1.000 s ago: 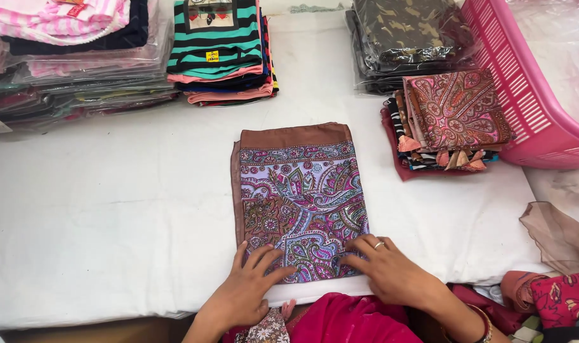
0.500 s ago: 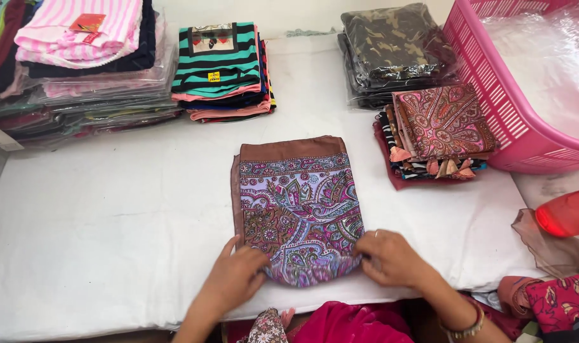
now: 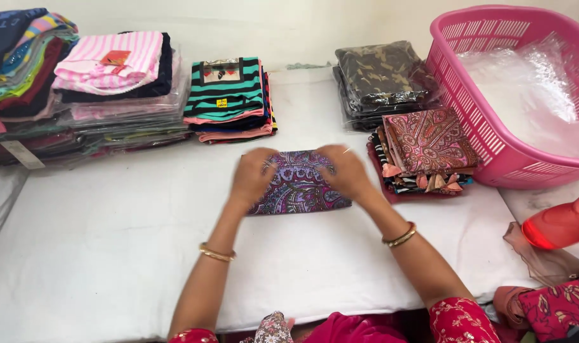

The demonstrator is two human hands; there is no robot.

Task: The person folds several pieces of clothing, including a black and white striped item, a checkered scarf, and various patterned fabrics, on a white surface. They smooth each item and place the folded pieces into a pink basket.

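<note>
Item: folded purple paisley cloth, lying flat on the white padded table. Left hand rests on the cloth's left end, fingers curled over its far corner; right hand grips the cloth's right far corner likewise. Just right of the cloth: stack of folded patterned cloths. Further right: pink plastic basket. Behind the cloth: striped folded garments; camouflage packs.
</note>
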